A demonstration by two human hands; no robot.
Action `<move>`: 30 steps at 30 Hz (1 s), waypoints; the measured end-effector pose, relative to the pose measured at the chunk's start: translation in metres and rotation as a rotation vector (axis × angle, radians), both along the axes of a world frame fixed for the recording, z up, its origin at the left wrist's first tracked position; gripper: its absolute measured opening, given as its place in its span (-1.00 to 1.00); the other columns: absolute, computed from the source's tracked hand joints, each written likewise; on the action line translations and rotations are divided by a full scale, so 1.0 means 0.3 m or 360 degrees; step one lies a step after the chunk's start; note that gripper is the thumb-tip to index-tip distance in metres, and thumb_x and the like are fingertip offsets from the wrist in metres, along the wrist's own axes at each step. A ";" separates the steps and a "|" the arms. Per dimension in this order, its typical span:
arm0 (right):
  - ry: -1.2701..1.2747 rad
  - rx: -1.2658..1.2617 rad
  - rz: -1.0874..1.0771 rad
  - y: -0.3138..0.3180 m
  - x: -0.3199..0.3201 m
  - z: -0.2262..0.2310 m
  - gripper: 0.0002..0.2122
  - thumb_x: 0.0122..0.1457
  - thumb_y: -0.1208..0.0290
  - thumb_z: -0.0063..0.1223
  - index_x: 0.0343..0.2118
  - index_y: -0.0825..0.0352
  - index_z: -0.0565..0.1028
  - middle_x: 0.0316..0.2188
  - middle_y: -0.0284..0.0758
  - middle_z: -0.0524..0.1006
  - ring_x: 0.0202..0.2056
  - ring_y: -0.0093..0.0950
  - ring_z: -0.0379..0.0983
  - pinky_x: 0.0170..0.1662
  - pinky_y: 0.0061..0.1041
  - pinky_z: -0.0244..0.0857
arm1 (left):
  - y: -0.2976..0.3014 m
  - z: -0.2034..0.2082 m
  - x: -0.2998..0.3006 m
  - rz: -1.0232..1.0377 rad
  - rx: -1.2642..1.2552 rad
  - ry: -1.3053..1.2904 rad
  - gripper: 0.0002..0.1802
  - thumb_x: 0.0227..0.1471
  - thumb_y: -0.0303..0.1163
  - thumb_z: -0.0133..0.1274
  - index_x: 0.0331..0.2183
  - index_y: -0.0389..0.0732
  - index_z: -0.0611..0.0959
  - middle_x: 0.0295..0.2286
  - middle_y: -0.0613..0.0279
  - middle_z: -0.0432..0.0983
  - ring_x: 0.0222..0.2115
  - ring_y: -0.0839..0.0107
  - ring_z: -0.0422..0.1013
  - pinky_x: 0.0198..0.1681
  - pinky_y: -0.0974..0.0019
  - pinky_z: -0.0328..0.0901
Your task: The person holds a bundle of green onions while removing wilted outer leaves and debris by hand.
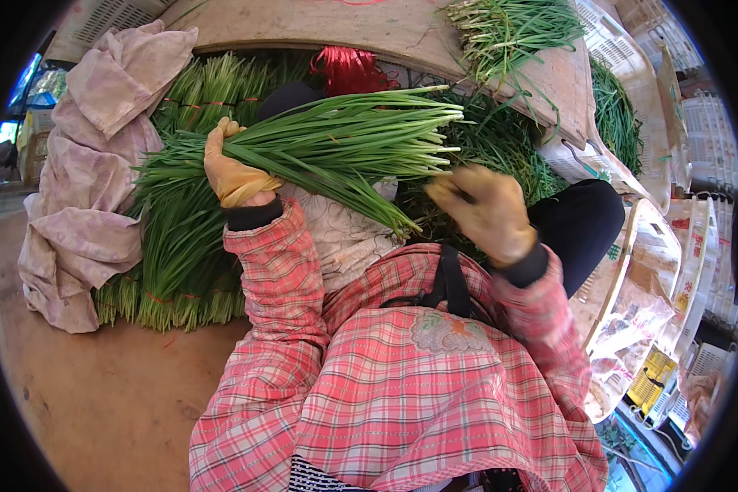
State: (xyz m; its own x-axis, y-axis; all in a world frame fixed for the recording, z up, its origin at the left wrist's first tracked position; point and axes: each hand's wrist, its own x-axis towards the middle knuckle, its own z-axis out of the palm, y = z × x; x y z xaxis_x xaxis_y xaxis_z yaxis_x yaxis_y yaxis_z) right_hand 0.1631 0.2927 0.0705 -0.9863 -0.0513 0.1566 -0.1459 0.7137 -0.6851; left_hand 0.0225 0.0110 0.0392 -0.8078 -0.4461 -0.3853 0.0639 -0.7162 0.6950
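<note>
White plastic crates (660,254) with slotted walls are ranged along the right side, and a worn wooden desk (303,25) is seen at the top, with a pile of greens (512,33) laid on it toward its right end. Near the desk's lower edge, a clump of glossy red ribbon (348,70) and a dark tangle of loose leaves (508,156) can be seen.

At the middle, a bunch of garlic chives (344,131) is held up in front of the body by the left hand (236,168), its fingers (224,129), in a thin tan glove, closed round the leafy part. The pale stalk ends are pointed to the right. Just beside them the right hand (492,213), gloved likewise, is blurred; its fingers seem curled, but whether anything is pinched in them cannot be told.

The step in hand is judged to be the cleaning or evening of the stalks; for the next move, a steady left grip and light plucking at the pale ends seem to be called for.

Flat, narrow, smooth leaves are fanned out in deep green, while the stalks look rounder and stiffer. At the left, tied bundles (168,307) are cinched with red bands, their ends packed into a brush-like face, and partly bordered by a crumpled, faded lilac cloth (90,197) in soft, heavy folds
</note>
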 end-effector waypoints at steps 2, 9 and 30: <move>0.0274 0.0117 -0.0076 -0.125 -0.108 0.024 -0.72 -0.02 0.14 0.16 -0.49 0.30 0.52 -0.64 -0.23 0.45 -0.59 -0.26 0.45 -0.52 -0.30 0.28 | 0.018 0.024 -0.003 0.0013 -0.0040 0.0050 -0.85 -0.03 -0.38 0.03 -0.37 -0.23 0.55 -0.46 0.31 0.42 -0.41 0.38 0.35 -0.26 0.27 0.30; 0.0424 -0.0448 0.0087 -0.260 -0.273 -0.026 -0.80 0.01 0.27 0.14 -0.48 0.33 0.54 -0.58 -0.19 0.50 -0.54 -0.33 0.47 -0.46 -0.37 0.30 | 0.071 0.073 0.025 -0.0025 -0.0167 0.0085 -0.80 -0.02 -0.39 0.02 -0.32 -0.27 0.56 -0.48 0.29 0.42 -0.44 0.39 0.36 -0.31 0.30 0.32; 0.0225 -0.1623 -0.0013 -0.096 -0.326 0.053 -0.86 0.09 0.51 0.01 -0.47 0.44 0.57 -0.47 -0.28 0.58 -0.46 -0.60 0.44 -0.34 -0.66 0.31 | 0.039 0.059 0.018 -0.0572 -0.0095 0.0304 -0.76 0.00 -0.42 0.04 -0.28 -0.37 0.56 -0.50 0.26 0.43 -0.46 0.42 0.36 -0.32 0.39 0.34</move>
State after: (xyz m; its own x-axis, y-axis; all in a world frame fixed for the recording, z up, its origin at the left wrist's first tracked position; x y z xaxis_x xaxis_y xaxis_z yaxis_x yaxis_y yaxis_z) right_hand 0.0653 0.2639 0.0865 -0.9552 0.1779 0.2366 -0.2701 -0.1965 -0.9426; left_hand 0.0280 0.0227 0.0570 -0.9708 -0.1392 -0.1953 -0.0513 -0.6752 0.7358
